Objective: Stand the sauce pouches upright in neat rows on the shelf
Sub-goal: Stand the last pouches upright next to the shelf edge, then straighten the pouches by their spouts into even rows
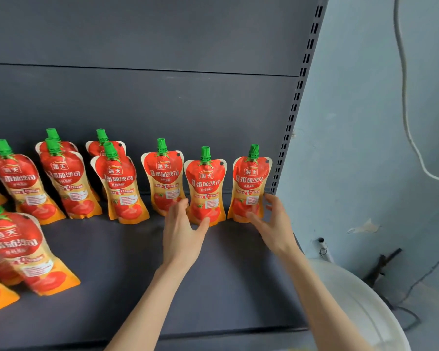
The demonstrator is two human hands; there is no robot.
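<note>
Several red-and-orange sauce pouches with green caps stand on a dark grey shelf. Three stand in a row at the back right. My left hand pinches the base of the middle pouch, thumb on its front and fingers at its left side. My right hand holds the base of the rightmost pouch, thumb on the front and fingers curled round its right edge. The third pouch stands just left of my left hand, its base partly hidden by my fingers.
More pouches lean in two loose rows at the back left, and others lean near the front left. A slotted shelf upright bounds the right end. A white round tub sits below right, beside a wall with cables.
</note>
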